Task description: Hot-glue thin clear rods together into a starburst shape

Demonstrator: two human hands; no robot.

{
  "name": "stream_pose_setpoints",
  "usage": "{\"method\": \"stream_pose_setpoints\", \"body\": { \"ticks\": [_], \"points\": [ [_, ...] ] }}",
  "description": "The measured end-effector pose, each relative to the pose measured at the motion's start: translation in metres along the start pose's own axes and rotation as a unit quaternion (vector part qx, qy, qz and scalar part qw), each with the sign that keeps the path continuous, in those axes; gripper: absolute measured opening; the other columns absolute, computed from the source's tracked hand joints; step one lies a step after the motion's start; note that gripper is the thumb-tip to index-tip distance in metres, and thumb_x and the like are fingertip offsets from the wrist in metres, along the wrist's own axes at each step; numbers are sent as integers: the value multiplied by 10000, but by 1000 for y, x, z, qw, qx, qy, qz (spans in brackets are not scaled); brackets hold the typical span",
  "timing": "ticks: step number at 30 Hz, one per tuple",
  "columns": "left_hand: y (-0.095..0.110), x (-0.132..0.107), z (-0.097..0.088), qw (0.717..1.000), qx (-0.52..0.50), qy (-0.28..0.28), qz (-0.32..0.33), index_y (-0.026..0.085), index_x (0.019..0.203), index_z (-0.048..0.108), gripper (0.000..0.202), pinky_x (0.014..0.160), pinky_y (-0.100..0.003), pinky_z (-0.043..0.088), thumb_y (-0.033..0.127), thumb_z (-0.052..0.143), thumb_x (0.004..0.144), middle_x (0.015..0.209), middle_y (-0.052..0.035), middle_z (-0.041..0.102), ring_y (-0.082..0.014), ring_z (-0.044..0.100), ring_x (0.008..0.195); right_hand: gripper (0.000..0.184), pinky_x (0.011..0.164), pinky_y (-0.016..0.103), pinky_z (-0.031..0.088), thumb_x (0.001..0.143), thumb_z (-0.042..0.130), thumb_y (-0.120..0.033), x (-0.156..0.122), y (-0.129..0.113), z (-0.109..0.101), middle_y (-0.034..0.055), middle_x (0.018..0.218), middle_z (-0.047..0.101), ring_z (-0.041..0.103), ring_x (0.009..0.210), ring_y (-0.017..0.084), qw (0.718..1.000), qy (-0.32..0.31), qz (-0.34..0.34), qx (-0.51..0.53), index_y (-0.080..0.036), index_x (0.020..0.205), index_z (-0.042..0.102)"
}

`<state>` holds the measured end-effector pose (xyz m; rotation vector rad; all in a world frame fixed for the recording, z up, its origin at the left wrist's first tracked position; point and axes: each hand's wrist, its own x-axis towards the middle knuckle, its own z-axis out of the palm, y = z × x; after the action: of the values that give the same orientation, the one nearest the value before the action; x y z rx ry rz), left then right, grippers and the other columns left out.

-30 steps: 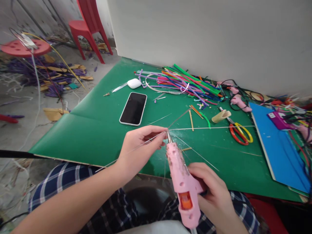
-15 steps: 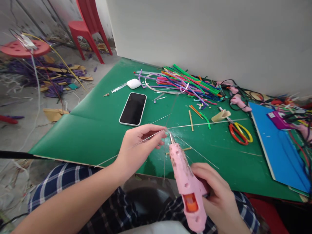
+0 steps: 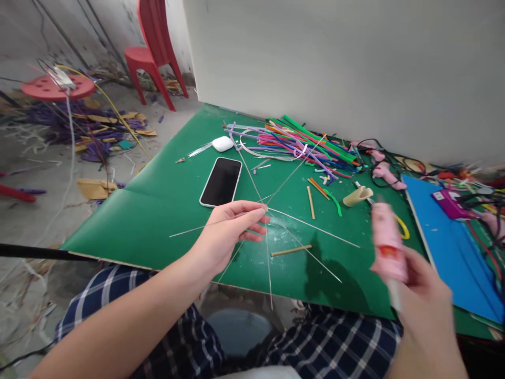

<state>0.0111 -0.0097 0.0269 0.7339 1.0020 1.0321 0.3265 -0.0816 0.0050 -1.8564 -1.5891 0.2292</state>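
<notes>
Thumb and forefinger of my left hand [image 3: 232, 231] pinch the centre of a star-shaped frame of thin wires [image 3: 313, 226]. Its spokes spread outward in several directions above the table. My right hand [image 3: 428, 295] grips a pink hot glue gun [image 3: 386, 237], blurred by motion, off to the right over the table's edge side. The gun's nozzle points away from me and is apart from the wires. Beneath the wires lies a short tan stick [image 3: 291, 251]. A black-screened phone [image 3: 221, 181] rests just beyond my left hand.
Coloured pipe cleaners [image 3: 300, 139] are heaped at the back of the green table [image 3: 158, 210]. A white case [image 3: 223, 143], a beige tube [image 3: 357, 196], scissors [image 3: 403, 227] partly behind the gun, and a blue board [image 3: 442, 242] lie around. More pink glue guns [image 3: 386, 173] with cords sit back right.
My right hand has drawn the glue gun away from the wire centre to the right. My left hand keeps its pinch, and the wire spokes have turned.
</notes>
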Motion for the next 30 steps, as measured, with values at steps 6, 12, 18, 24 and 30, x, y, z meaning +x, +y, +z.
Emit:
{"method": "stream_pose_setpoints", "body": {
  "ticks": [6,12,18,24,30],
  "points": [
    [5,-8,0,999,7,-19,33,157,818,664,165,477,-148,518,277,681,706,709,-24,680,-93,624,569,413,737,372,484,758,505,-510,18,17,27,93,979,606,594,842,244,982,-50,-34,-181,-183,994,597],
    [10,-21,5,986,67,2,154,153,823,674,158,481,-196,537,273,662,721,705,-42,687,-129,641,585,538,882,450,426,802,460,-516,17,26,23,167,1148,540,519,1050,306,961,-82,-110,-240,-120,1159,536],
    [4,-30,4,876,234,73,416,222,853,680,161,600,-222,552,127,640,729,764,-3,701,-111,644,618,316,910,388,419,817,525,-384,11,-55,-16,58,1147,570,531,1052,235,984,-12,-148,-102,-241,1095,574],
    [3,-32,-8,667,352,42,655,219,1067,604,482,631,-262,554,-25,644,654,853,-22,698,-150,651,732,150,753,339,459,831,518,-340,3,-132,-43,-17,891,647,590,862,216,977,-16,-171,123,-351,921,638],
    [9,-46,-13,621,436,37,651,215,1102,562,455,685,-317,565,11,618,699,929,-37,691,-182,649,831,194,743,334,441,808,508,-483,-5,-135,-40,-36,819,663,605,803,214,969,-28,-204,136,-366,888,640]
  ]
}}
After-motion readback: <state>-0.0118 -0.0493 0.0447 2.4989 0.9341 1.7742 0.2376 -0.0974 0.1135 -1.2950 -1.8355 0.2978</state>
